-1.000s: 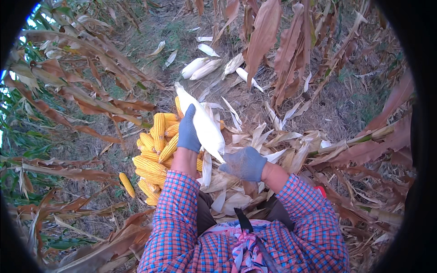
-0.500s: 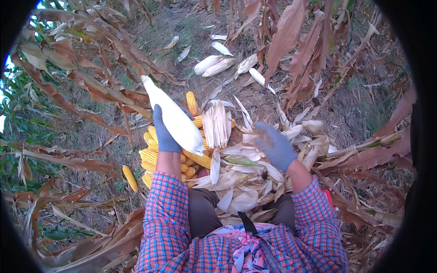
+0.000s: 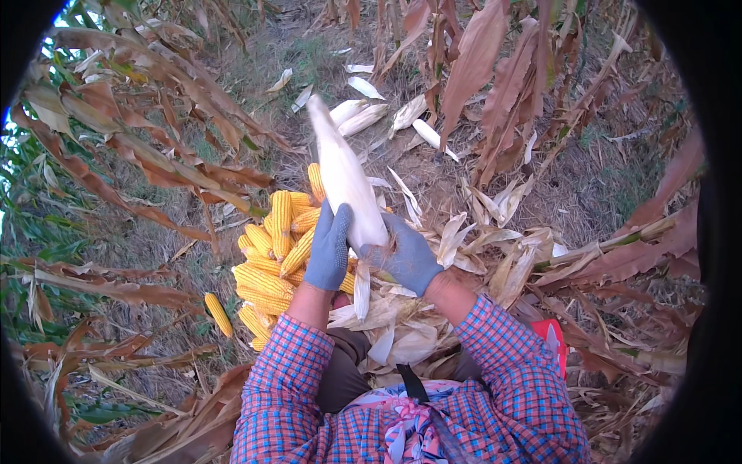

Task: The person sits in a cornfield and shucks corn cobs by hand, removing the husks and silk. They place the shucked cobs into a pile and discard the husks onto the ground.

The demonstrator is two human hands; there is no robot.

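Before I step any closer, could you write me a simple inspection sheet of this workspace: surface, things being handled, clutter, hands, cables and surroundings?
Surface: bare ground with dry grass and litter.
Things handled: one pale ear in its husk, held tilted; a pile of yellow cobs beside the left hand; a lone cob lies apart to the left.
Clutter: loose husks in front of the person; pale pieces farther off; a red object by the right sleeve, its kind unclear.
Hands: both gloved in grey-blue; left hand and right hand grip the ear's lower part.
Cables: nothing seen.
Surroundings: dry corn plants on both sides, greener leaves at far left.
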